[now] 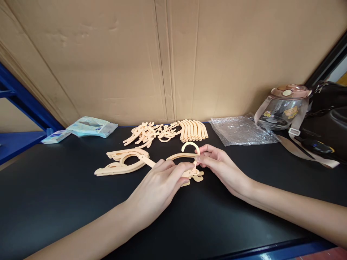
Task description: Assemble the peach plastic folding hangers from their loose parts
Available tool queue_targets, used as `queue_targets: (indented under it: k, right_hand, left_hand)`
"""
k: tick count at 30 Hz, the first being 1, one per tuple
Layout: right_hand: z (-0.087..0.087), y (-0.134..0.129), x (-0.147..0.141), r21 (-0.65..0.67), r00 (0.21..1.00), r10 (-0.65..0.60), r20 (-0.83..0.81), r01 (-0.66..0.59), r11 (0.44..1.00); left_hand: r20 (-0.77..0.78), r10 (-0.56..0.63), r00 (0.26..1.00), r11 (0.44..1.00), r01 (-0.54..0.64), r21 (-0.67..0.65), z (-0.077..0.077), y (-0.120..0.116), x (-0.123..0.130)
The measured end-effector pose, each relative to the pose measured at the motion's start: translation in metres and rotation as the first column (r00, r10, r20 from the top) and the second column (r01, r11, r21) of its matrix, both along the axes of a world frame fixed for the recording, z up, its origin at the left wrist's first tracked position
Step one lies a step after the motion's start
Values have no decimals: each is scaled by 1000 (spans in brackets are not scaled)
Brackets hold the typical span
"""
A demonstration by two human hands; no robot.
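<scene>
- While the right hand [218, 161] steadies the hook [191, 143] by its side, its base should go squarely into the joint [195, 172]; that seems the step in hand.
- Best done: brace close to the joint, press straight, no twisting; thin parts could snap, I'd guess.
- Can't tell from where I stand whether the base is seated; fingers crowd it.
- Left hand [161, 180]: closed, fingers curled over the hanger arm [146, 161], thumb underneath near the joint.
- Right hand: thumb and index pinched on the hook, other fingers loosely bent.
- Hook upright above the black table [67, 202], between both hands; the curved bar [179, 155] sits just behind the left fingers.
- Spares: folded hangers [132, 167] left, loose parts [143, 133] and stacked bars [193, 130] behind.
</scene>
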State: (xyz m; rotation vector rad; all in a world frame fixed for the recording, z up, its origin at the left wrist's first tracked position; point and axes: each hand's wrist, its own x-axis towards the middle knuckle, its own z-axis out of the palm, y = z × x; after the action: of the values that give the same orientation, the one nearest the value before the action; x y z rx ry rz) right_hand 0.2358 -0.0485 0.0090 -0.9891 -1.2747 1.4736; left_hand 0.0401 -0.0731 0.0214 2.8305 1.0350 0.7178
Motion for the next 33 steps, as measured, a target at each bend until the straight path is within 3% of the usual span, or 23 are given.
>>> queue_targets:
  k: [10,15,23,33]
  right_hand:
    - [1,-1,-2,-8,997,-63,34,63,998]
    - [2,-2,-3,-8,999,-34,36,34,999]
    - [2,1,-3,14,998,41,38,-41,999]
    - [9,12,11,43,938,295,182,-307,951]
  left_hand:
    - [-47,4,999,993,2,118,-4,-1,1]
    - [-28,-19,999,995,22,95,-4,0,3]
    - [-193,-20,981,999,10,-51,2,3,2]
    - [-214,4,977,1000,-9,-23,4,2,-1]
